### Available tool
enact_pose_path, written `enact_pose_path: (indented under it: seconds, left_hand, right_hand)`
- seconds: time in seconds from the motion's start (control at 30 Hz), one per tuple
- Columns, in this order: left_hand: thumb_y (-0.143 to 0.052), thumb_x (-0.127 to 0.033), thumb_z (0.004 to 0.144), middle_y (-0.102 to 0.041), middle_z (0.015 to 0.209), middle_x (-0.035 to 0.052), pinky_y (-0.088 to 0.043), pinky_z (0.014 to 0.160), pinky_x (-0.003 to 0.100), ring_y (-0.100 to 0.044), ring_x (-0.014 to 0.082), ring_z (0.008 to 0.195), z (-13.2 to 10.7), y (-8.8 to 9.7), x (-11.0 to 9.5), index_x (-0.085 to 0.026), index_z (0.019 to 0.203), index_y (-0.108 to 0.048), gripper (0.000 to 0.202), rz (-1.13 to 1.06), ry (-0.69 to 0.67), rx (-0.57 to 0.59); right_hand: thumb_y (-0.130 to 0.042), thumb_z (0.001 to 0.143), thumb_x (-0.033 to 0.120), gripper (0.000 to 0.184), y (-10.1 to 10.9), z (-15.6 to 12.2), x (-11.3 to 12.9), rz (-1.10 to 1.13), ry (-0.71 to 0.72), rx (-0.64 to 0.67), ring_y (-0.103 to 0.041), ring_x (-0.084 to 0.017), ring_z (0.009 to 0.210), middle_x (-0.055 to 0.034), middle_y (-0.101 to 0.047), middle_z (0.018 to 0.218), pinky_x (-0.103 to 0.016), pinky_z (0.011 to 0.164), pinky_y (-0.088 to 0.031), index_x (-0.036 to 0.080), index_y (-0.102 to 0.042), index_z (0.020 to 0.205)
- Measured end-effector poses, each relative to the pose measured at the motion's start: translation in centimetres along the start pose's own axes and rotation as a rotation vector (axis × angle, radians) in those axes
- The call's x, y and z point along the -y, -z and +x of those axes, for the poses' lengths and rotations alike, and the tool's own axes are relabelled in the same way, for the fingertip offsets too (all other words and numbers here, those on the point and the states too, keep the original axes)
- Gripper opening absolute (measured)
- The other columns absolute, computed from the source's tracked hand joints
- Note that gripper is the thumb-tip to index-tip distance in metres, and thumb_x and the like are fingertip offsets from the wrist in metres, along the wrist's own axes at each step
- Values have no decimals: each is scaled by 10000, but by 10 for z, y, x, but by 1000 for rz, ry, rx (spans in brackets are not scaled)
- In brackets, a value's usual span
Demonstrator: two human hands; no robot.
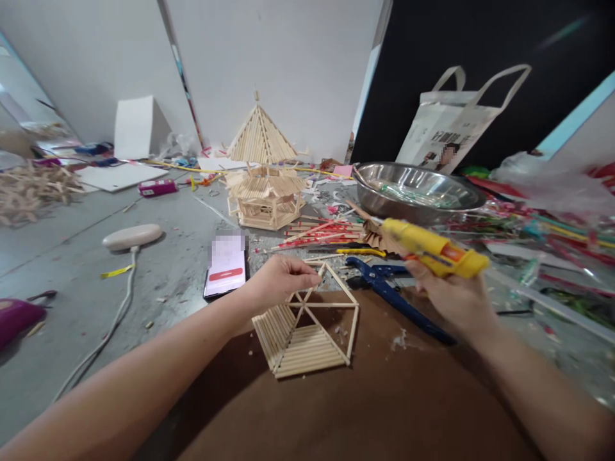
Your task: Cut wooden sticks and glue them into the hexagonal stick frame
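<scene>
A hexagonal frame of thin wooden sticks [306,351] lies on a brown surface [408,410], its near and left sections filled with rows of sticks and the others bare. My left hand [281,282] is over the frame's far left edge, thumb and fingers pinched together. What sits between those fingertips is too small to make out. Off to the right, my right hand [446,301] grips a yellow glue gun [432,246], whose nozzle points left. This hand is blurred by motion. Under the glue gun lies a blue-handled cutter [408,310].
Behind the frame stands a stick-built pavilion model [266,186], with red-tipped sticks [327,230] in front. A phone [227,262] lies left of my left hand. A steel basin [418,208] and a tote bag [449,128] stand back right. A white corded device [132,237] is at left.
</scene>
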State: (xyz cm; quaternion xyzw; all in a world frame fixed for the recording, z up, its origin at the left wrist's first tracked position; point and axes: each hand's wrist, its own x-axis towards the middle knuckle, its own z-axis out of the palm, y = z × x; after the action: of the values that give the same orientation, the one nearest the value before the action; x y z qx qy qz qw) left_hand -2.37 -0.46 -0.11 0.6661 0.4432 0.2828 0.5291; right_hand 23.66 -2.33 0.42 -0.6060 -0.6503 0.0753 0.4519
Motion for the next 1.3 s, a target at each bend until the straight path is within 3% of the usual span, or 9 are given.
enact_pose_path:
  seconds: [0.23, 0.4, 0.53, 0.63, 0.7, 0.87, 0.97, 1.1, 1.3]
  left_hand:
    - [-530, -332, 649, -576, 620, -9, -362, 573, 197, -470, 86, 584, -2, 9, -3, -131, 714, -629, 233, 297, -13, 266]
    - [-518, -316, 660, -604, 660, -10, -363, 583, 179, -491, 83, 608, -1, 11, -2, -147, 734, -632, 217, 433, -52, 333]
    - [-518, -327, 662, -621, 679, -4, -363, 588, 175, -510, 86, 626, -1, 11, 1, -150, 757, -634, 232, 497, -56, 371]
    - [-512, -328, 666, -629, 690, 2, -362, 580, 171, -515, 88, 629, -2, 10, 0, -144, 767, -634, 243, 517, -45, 391]
    - [-515, -321, 665, -633, 690, 0, -360, 575, 168, -518, 85, 624, -3, 9, -3, -145, 764, -637, 236, 547, -43, 402]
    - [-523, -293, 659, -646, 700, -2, -355, 566, 164, -532, 83, 624, -5, 7, -10, -155, 767, -645, 214, 631, -8, 416]
    - [-523, -283, 656, -650, 707, 0, -355, 558, 160, -540, 84, 622, -6, 6, -11, -156, 778, -649, 217, 666, -1, 414]
    - [-522, -284, 649, -654, 708, 9, -352, 548, 162, -546, 88, 615, -6, 4, -9, -152, 773, -655, 225, 716, -21, 400]
    - [-522, -293, 639, -656, 701, 1, -339, 535, 171, -540, 92, 604, -5, 3, -5, -175, 758, -660, 217, 762, -32, 389]
  right_hand:
    - [-413, 581, 648, 523, 20, 35, -62, -331, -508, -1, -503, -176, 470, -65, -510, 459, -275, 421, -352, 138, -521, 534]
    - [-286, 643, 662, 617, 13, 36, -85, -284, -578, 36, -535, -159, 515, -107, -586, 641, -250, 416, -377, 115, -548, 755]
    - [-378, 646, 594, 502, 11, 38, -86, -330, -567, 160, -548, -155, 598, -77, -598, 756, -253, 499, -406, 159, -529, 847]
    - [-425, 602, 599, 500, 13, 41, -82, -504, -572, 235, -546, -258, 699, -138, -583, 761, -340, 560, -393, 139, -538, 762]
    - [-315, 658, 608, 537, 13, 42, -78, -683, -570, 300, -530, -314, 774, -186, -569, 807, -373, 592, -376, 127, -536, 746]
    - [-156, 713, 589, 592, 12, 39, -70, -882, -579, 340, -523, -306, 839, -164, -563, 912, -365, 616, -373, 171, -546, 867]
    - [-262, 688, 576, 516, 11, 33, -67, -943, -502, 149, -517, -300, 835, -143, -573, 899, -389, 634, -363, 196, -543, 895]
    - [-355, 678, 507, 415, 6, 25, -67, -968, -231, -149, -477, -286, 874, -122, -568, 900, -414, 709, -313, 182, -537, 860]
    - [-403, 681, 436, 330, -2, 17, -65, -986, 91, -214, -461, -267, 836, -105, -570, 821, -386, 690, -266, 174, -544, 823]
